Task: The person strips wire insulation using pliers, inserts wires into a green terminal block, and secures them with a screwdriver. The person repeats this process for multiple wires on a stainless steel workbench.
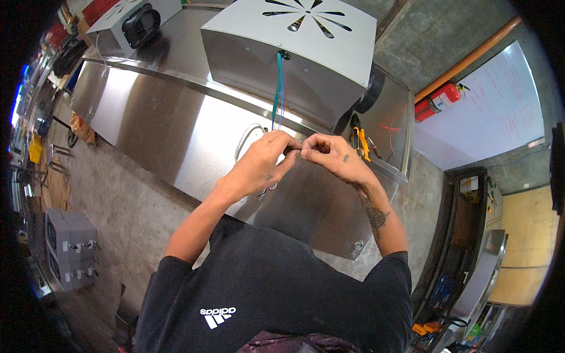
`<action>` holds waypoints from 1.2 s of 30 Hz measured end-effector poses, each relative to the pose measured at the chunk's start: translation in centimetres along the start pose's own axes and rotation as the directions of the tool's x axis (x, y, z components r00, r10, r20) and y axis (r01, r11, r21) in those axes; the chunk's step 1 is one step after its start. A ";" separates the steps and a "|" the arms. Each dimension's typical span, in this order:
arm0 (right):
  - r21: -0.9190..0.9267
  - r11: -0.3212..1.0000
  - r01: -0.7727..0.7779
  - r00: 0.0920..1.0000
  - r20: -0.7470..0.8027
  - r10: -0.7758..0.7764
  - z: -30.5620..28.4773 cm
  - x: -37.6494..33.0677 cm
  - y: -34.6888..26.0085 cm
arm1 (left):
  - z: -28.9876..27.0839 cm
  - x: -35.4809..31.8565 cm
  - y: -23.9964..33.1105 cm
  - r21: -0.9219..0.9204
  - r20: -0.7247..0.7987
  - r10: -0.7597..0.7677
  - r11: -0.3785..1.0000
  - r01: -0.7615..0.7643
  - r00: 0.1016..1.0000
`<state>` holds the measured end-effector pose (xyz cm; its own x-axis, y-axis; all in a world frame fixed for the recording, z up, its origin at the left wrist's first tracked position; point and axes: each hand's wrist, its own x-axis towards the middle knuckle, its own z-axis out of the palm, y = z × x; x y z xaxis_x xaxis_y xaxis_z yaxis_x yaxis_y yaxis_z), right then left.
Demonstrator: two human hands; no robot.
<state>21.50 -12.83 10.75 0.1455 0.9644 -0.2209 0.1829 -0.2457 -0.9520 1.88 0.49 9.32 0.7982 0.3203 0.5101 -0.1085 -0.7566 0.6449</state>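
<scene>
My left hand (pixel 259 163) and my right hand (pixel 342 162) meet fingertip to fingertip over a stainless steel counter (pixel 159 120). Both are closed in a pinch, and the small dark thing between them is too hidden to name. Just beyond stands a metal box (pixel 276 85) with petal-shaped slots in its top. Green and blue wires (pixel 278 88) come out of its near face and run down behind my left hand, where their ends are hidden. A white cable (pixel 242 141) curves beside that hand. Pliers with yellow handles (pixel 361 141) lie to the right of my right hand.
A similar box (pixel 120 32) with a round black duct stands at the far left. Red wire pieces (pixel 389 127) lie on the counter's right end. A fire extinguisher (pixel 438 101) and a whiteboard (pixel 491 106) are on the right. Grey units (pixel 72 250) stand on the floor at left.
</scene>
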 end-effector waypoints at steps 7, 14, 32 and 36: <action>-0.385 0.863 0.326 0.925 -0.056 -0.375 0.1 -0.8 0.3 | -0.8 0.0 -1.0 -0.284 0.104 -0.387 0.871 0.400 0.916; -0.685 0.425 0.592 0.630 0.063 -0.774 0.9 0.6 2.0 | -1.5 0.2 -1.8 -0.524 0.306 -0.509 0.616 0.589 0.805; -0.248 0.906 0.343 0.930 -0.046 -0.365 0.3 -0.5 -0.4 | -0.8 -0.2 0.1 -0.225 0.135 -0.293 0.921 0.317 0.947; 0.459 0.887 -0.054 0.998 0.017 0.052 0.9 0.7 2.6 | -0.1 -0.5 0.2 -0.174 0.059 -0.228 0.956 0.235 0.972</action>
<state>21.21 -12.69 7.94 0.1384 0.9517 -0.2740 -0.2918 -0.2252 -0.9296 1.44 0.26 9.25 0.8358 0.4496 0.3152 -0.0197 -0.5492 0.8355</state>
